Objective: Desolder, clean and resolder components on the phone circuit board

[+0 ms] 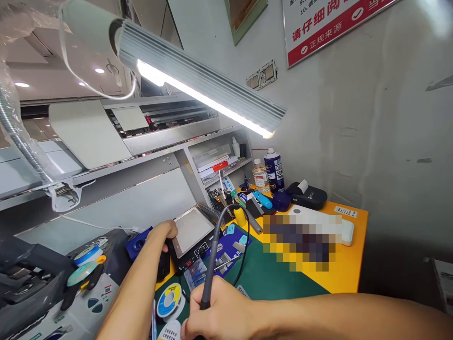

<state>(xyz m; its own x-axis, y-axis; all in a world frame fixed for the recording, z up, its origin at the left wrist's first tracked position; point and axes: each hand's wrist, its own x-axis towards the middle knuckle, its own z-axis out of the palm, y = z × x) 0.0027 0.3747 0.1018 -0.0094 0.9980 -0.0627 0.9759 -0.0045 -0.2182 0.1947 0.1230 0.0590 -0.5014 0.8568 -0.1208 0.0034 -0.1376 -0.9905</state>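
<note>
My right hand (215,309), at the bottom centre, is closed around a dark grey soldering iron (210,269). Its black cord leaves the top and loops back down; the tip end is out of view. My left hand (165,233) reaches to the left edge of a black heating plate (193,231) with a flat metallic top and a dial on its front. Most of its fingers are hidden behind the wrist and the device, so their grip is unclear. Below lie a small clear bag (195,274) and a round spool (169,302) with a yellow and blue label.
A green mat (279,276) covers part of the yellow table (348,274). A blue sheet (226,245) holds small metal pieces. A spray can (274,170) and clear bottle (260,175) stand at the back. A lit lamp (205,75) hangs overhead; a grey-white machine (92,300) stands left.
</note>
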